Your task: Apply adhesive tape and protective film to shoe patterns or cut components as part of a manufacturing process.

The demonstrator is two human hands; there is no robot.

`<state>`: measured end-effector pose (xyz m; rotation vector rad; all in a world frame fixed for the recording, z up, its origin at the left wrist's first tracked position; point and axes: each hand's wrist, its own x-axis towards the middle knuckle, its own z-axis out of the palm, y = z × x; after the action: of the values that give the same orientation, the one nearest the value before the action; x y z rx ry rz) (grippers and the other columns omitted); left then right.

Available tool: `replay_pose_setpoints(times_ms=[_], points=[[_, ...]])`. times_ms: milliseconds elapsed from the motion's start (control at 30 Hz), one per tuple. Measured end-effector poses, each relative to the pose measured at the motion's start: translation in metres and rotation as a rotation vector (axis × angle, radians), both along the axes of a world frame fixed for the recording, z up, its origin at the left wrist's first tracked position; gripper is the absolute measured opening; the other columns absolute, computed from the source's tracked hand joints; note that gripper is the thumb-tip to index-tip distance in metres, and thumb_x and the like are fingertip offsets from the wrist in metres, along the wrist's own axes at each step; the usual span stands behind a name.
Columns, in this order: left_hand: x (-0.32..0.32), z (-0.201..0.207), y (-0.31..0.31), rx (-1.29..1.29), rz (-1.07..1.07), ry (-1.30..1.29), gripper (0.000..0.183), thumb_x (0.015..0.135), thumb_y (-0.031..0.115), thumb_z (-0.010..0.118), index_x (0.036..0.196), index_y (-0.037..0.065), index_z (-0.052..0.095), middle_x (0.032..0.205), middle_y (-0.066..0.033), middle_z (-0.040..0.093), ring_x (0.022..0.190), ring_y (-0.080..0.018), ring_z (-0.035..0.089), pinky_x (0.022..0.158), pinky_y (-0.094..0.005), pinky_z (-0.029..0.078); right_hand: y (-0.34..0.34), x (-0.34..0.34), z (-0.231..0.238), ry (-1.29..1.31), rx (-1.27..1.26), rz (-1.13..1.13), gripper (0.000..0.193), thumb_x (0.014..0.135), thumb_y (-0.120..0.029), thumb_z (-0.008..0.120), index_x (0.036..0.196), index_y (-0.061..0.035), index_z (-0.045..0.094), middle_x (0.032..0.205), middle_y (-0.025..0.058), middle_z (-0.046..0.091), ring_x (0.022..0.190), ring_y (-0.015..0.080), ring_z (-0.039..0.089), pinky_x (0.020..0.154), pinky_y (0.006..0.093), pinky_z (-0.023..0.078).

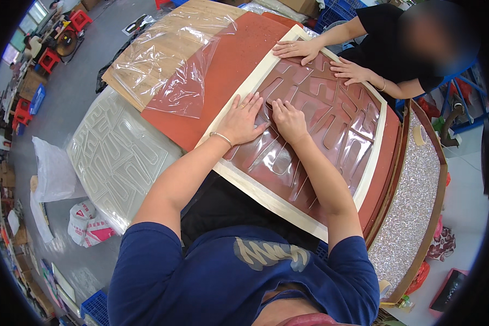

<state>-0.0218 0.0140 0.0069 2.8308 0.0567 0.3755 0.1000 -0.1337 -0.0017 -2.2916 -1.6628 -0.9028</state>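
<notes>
A clear moulded plastic sheet (337, 127) with long rounded shapes lies on a red-brown board, bordered by a pale cream frame (266, 196). My left hand (242, 120) rests on the frame's left strip and the sheet's edge, its fingers stretched out and a bracelet at the wrist. Just right of it, my right hand (289, 122) presses on the sheet with curled fingers. Whatever those fingers hold, if anything, is hidden. Across from me, a co-worker's two hands (301, 50) lie on the frame's far strip and the sheet's far edge.
The red-brown board (239, 60) extends left under a wooden panel (157, 46) and loose clear film (182, 81). More moulded clear sheets (119, 157) are stacked at the left. A glittery silver panel (410, 201) with a brown rim stands at the right. White bags (54, 168) are on the floor.
</notes>
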Motion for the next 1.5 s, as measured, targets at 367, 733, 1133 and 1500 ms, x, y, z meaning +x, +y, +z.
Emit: replay_pose_setpoints(times_ms=[367, 733, 1133, 1500], points=[[0.000, -0.006, 0.000, 0.027, 0.006, -0.015, 0.071, 0.088, 0.048, 0.053, 0.137, -0.002, 0.040, 0.146, -0.0188, 0.035, 0.138, -0.0304, 0.029, 0.115, -0.0479, 0.015, 0.002, -0.004, 0.003, 0.504, 0.439, -0.175, 0.015, 0.082, -0.011, 0.063, 0.096, -0.0090, 0.065, 0.087, 0.0058, 0.068, 0.075, 0.0229, 0.067, 0.055, 0.0345, 0.052], [-0.002, -0.005, -0.001, 0.010, 0.003, -0.015, 0.068, 0.087, 0.047, 0.054, 0.134, -0.002, 0.044, 0.146, -0.0185, 0.036, 0.138, -0.0297, 0.029, 0.114, -0.0482, 0.017, 0.004, -0.002, 0.016, 0.320, 0.474, -0.042, 0.016, 0.077, -0.011, 0.066, 0.092, -0.0097, 0.067, 0.082, 0.0048, 0.062, 0.076, 0.0216, 0.063, 0.058, 0.0345, 0.053], [-0.001, -0.003, 0.001, 0.015, 0.002, -0.037, 0.067, 0.087, 0.046, 0.054, 0.134, -0.001, 0.044, 0.146, -0.0183, 0.036, 0.138, -0.0296, 0.029, 0.114, -0.0480, 0.018, 0.005, -0.013, 0.006, 0.106, 0.119, -0.055, 0.012, 0.079, -0.012, 0.059, 0.088, -0.0061, 0.064, 0.079, 0.0033, 0.058, 0.075, 0.0188, 0.061, 0.054, 0.0305, 0.051], [-0.001, -0.005, 0.000, 0.009, 0.007, -0.041, 0.067, 0.087, 0.046, 0.054, 0.133, -0.001, 0.046, 0.145, -0.0183, 0.037, 0.138, -0.0302, 0.030, 0.114, -0.0478, 0.017, 0.008, -0.009, 0.005, 0.182, 0.379, -0.049, 0.019, 0.076, -0.010, 0.063, 0.095, -0.0074, 0.065, 0.080, 0.0035, 0.059, 0.064, 0.0172, 0.062, 0.051, 0.0304, 0.051]])
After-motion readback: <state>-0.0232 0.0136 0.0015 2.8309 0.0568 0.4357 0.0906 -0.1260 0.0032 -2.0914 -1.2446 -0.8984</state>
